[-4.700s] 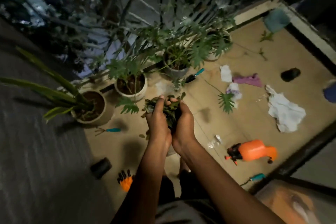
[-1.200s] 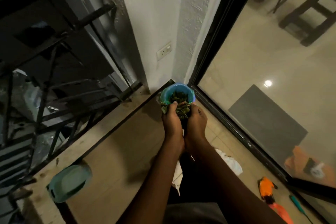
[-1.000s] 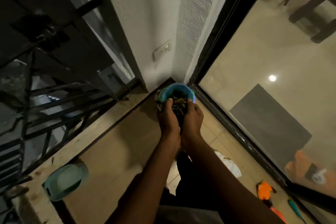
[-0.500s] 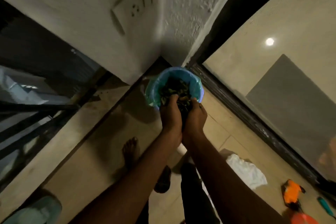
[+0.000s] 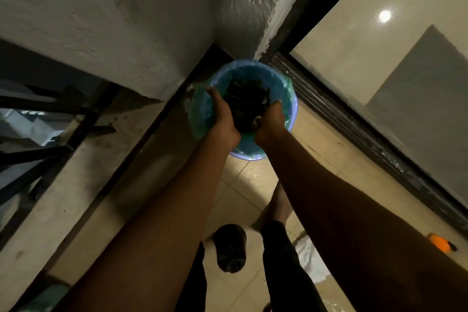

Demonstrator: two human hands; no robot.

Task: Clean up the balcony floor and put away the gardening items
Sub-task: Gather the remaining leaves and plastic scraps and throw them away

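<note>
Fingers (image 5: 214, 94) of the left hand (image 5: 224, 121) and right hand (image 5: 272, 121) curl round a dark clump of leaves (image 5: 247, 104), cupped between both palms inside the mouth of the blue bin (image 5: 253, 68), which stands on the floor (image 5: 243, 185) in the wall (image 5: 152, 20) corner.

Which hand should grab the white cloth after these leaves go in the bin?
Right. The white cloth lies on the side of the right hand; the left hand would probably cross over.
</note>
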